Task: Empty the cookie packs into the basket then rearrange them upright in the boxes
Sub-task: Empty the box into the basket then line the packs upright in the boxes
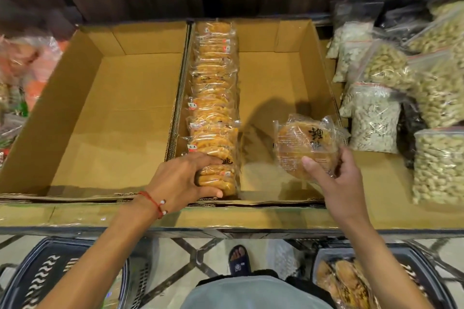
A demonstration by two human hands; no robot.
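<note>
**A:** How do the cookie packs (213,98) look?

**B:** I see round golden cookies in clear wrap with black lettering. They stand on edge in a row along the left wall of the right box (281,75), centre frame. My left hand (183,178) curls around the nearest ones. My right hand (336,180) pinches one pack (305,143), centre right.

**A:** And around them?

**B:** The left box (100,113) sits beside it on a shelf (384,183). Bagged nuts (376,128) are at right, and a basket (411,254) is at lower right.

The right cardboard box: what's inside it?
Wrapped cookies stand upright along its left wall; the left hand grips and partly hides the nearest. The box floor beside is bare.
</note>
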